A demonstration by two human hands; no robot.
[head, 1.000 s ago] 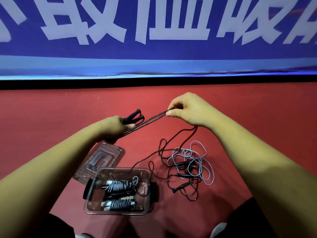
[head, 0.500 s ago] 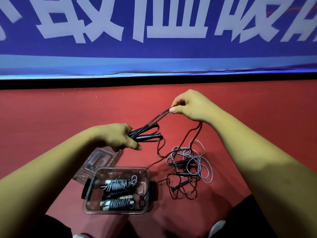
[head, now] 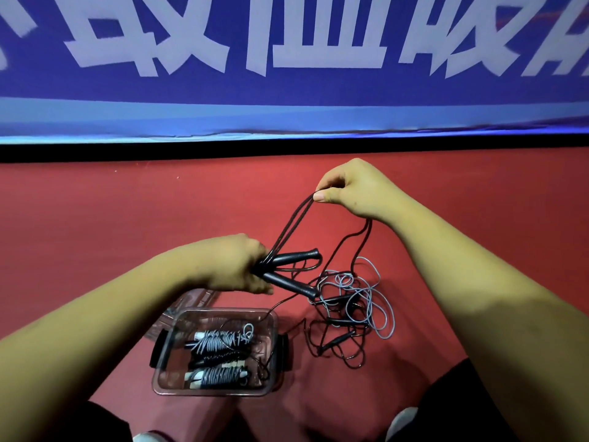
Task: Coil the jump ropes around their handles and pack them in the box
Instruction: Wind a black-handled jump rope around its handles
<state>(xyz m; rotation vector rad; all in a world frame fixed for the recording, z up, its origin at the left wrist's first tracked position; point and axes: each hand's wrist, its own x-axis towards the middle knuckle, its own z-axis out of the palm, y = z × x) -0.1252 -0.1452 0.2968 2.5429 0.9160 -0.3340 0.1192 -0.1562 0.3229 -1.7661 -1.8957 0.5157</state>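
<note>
This looks like a sports hall or gym. A red sports floor [head: 127, 224] runs up to a black strip [head: 191, 152], above which hangs a long blue banner [head: 318, 100] with big white characters. Jump ropes [head: 345, 303] lie loose on the floor.

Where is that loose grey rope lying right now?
In the head view, the grey rope lies in a tangle with black ropes on the red floor, just right of the clear box and below the right hand.
</note>
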